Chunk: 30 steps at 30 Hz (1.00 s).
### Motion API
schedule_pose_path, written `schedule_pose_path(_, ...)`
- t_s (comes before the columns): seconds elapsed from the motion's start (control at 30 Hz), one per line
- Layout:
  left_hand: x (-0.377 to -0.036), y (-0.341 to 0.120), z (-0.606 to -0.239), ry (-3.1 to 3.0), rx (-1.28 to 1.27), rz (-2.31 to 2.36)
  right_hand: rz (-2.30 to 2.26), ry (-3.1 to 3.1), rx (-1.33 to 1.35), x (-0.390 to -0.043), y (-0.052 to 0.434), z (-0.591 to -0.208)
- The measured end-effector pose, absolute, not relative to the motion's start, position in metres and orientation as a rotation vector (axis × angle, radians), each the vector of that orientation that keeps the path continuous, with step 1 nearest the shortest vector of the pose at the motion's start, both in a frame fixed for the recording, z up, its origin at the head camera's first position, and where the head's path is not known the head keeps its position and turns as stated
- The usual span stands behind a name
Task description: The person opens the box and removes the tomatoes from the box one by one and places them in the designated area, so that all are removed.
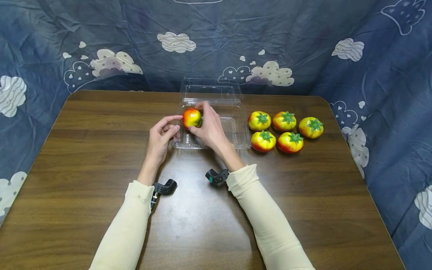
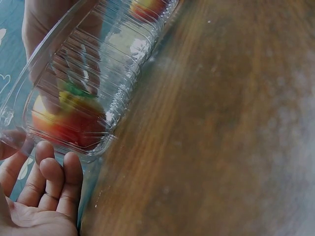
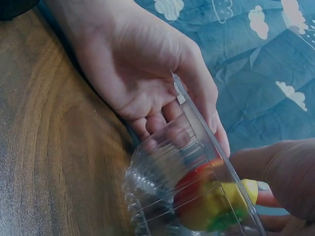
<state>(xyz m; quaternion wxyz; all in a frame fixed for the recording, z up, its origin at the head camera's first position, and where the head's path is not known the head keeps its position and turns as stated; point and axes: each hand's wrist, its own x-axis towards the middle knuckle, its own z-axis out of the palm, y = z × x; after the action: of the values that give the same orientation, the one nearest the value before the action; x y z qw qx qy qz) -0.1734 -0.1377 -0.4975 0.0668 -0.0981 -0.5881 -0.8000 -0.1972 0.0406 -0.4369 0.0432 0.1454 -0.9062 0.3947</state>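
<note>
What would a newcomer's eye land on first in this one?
The red-and-yellow tomato that the right hand grips over the left end of the open clear plastic box, mid-table. The left hand touches the box's left rim. Five more tomatoes sit grouped to the right of the box.

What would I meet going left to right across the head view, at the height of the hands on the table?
Left hand → red-and-yellow tomato with a green stem held by the right hand → clear plastic clamshell box → five loose red-and-yellow tomatoes.
</note>
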Motion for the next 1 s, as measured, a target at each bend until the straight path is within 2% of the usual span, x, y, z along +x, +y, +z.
schedule_pose_path(1.0, -0.1743, -0.1375, -0.4984, -1.783, -0.303, -2.393, 1.124, -2.827, 0.458, -0.1969, 0.0465, -0.4366)
